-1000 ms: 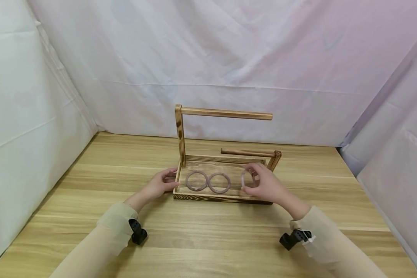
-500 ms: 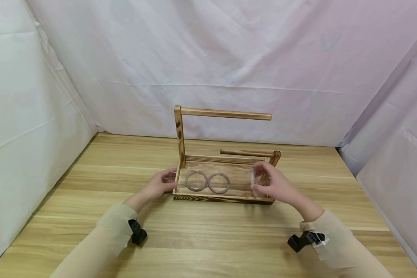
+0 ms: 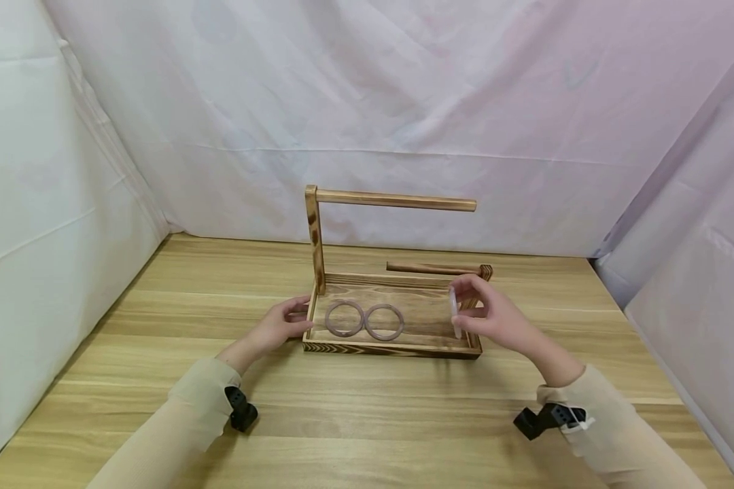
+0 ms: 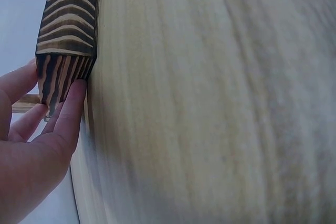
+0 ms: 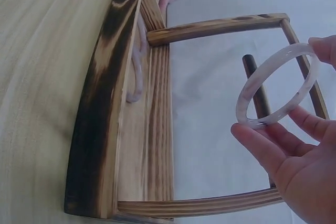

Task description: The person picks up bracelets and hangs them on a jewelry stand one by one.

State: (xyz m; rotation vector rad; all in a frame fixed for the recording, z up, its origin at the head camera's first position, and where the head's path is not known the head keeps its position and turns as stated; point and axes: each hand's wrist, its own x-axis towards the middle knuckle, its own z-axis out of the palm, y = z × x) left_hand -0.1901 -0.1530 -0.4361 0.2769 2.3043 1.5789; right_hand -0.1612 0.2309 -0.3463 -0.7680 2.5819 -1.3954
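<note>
Here, the left hand holds the left end of the wooden tray, fingers curled round it. Inside lie two bangles (side by side, flat); further right, the right hand pinches a third bangle upright between its fingers.

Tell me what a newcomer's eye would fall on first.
Probably the wooden stand near the middle of the table, its upper bar raised above its tray. Then the pale bangle pinched in the right hand at the tray's right end, and two more bangles side by side toward its left.
</note>
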